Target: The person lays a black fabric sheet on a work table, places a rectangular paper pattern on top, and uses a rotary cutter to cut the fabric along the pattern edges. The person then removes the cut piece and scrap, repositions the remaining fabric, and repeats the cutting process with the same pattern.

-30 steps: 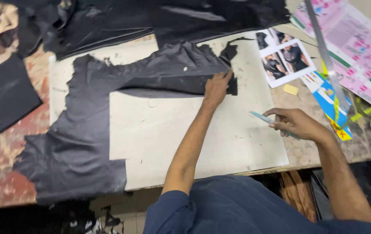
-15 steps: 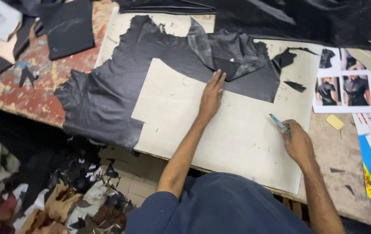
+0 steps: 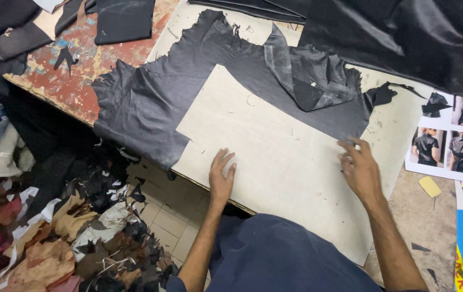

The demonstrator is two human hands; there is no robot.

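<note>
Cutting board [image 3: 275, 157]: pale, scuffed, rectangular, flat on the surface, near edge overhanging the surface's front edge. Black leather hide [image 3: 150, 103]: ragged-edged, draped over the board's far and left sides, one flap folded back.

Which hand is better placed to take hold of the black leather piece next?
Probably the right hand: its fingertips lie right at the lower edge of the black leather piece. The left hand rests flat on the pale cutting board, near its front edge and apart from the leather.

Worn red table [image 3: 74, 81], pale cutting board [image 3: 275, 157], black leather [image 3: 150, 103], perhaps photo sheet [image 3: 448, 148]
</note>
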